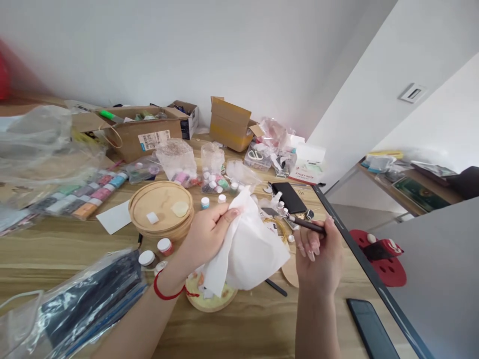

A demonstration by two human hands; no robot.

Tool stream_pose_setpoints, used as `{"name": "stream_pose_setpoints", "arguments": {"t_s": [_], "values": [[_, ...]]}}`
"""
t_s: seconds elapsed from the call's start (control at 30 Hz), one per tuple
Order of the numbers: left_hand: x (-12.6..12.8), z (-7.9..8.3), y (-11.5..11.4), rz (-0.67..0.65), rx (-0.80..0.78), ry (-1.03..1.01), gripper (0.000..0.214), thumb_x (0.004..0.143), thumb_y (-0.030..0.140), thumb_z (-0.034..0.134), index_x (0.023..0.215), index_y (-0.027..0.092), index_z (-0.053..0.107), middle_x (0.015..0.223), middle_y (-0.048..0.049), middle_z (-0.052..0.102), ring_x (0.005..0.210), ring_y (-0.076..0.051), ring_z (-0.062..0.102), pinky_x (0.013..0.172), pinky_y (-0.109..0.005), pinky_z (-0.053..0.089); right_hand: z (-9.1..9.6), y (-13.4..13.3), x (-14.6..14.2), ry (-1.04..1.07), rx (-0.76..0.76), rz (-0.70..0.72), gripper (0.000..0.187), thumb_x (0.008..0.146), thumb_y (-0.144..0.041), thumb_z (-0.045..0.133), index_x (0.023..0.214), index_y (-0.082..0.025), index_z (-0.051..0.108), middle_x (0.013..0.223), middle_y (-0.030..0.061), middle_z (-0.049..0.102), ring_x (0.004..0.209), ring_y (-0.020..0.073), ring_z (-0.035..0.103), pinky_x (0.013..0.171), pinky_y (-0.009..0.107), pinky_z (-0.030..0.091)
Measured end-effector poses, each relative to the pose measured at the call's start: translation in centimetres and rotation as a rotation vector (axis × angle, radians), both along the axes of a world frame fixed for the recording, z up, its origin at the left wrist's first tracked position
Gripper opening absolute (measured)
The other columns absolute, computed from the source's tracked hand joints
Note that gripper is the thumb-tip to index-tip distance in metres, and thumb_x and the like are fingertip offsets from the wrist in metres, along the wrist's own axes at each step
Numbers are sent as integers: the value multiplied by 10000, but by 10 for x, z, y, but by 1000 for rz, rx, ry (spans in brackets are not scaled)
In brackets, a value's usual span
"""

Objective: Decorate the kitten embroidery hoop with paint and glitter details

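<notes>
My left hand [209, 233] pinches a white tissue [254, 247] between thumb and fingers, and the tissue hangs down toward the right. In my right hand [318, 257] is a palette knife [309, 225] with a dark handle, its metal blade pointing left beside the tissue. Under the tissue lies a round wooden piece with a pale yellow, coloured surface [215, 301], partly hidden. A jar with a white lid and red contents [165, 246] and a dark jar [147, 259] stand left of my left wrist. Further left is a stack of round wooden plates [160, 202].
Cardboard boxes [142, 130] line the wall. Bags of small jars [213, 174] and packs of coloured beads or grains [88, 194] lie across the back. A plastic-wrapped dark packet [90, 299] is front left. A phone [372, 326] lies near the right table edge [366, 264].
</notes>
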State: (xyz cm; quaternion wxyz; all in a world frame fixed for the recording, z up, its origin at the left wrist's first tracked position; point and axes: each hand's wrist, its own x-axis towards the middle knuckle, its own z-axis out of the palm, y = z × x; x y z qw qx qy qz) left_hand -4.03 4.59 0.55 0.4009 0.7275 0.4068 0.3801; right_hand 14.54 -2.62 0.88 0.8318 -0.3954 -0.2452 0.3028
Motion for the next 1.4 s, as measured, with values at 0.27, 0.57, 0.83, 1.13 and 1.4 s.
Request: {"name": "stream_pose_setpoints", "arguments": {"t_s": [0.27,0.57,0.83,1.13,1.4], "values": [[0,2,-4,-128,-69,-32,358,947,451,438,814,173,620,696,19,570,649,-130,472,571,-228,350,-9,2,-5,3,-67,92,253,832,-411,657,754,-170,651,425,-69,480,393,96,429,461,248,377],[-3,6,-1,-183,-149,-159,344,935,463,474,848,160,611,774,-3,594,661,-122,470,567,-216,359,-21,-2,-5,-91,-33,190,179,857,-352,579,851,-201,674,582,8,641,570,178,595,586,307,462],[-3,1,2,-156,-238,-225,380,919,502,496,812,157,612,724,14,560,608,-102,420,525,-211,332,-21,-8,-6,-292,83,197,157,894,-269,537,838,-196,665,678,29,672,674,194,630,687,355,477],[2,-7,8,-189,-339,-258,363,888,514,558,985,171,629,761,7,610,631,-110,500,555,-207,380,-29,-14,-6,-728,251,146,135,919,-237,521,877,-210,646,676,25,621,674,206,578,674,389,441],[0,-7,9,-206,-235,-228,302,891,450,577,913,178,706,861,-28,695,761,-150,593,670,-238,432,-23,-13,-6,-598,193,221,151,922,-243,497,841,-203,618,635,9,588,596,175,537,605,337,403]]}}
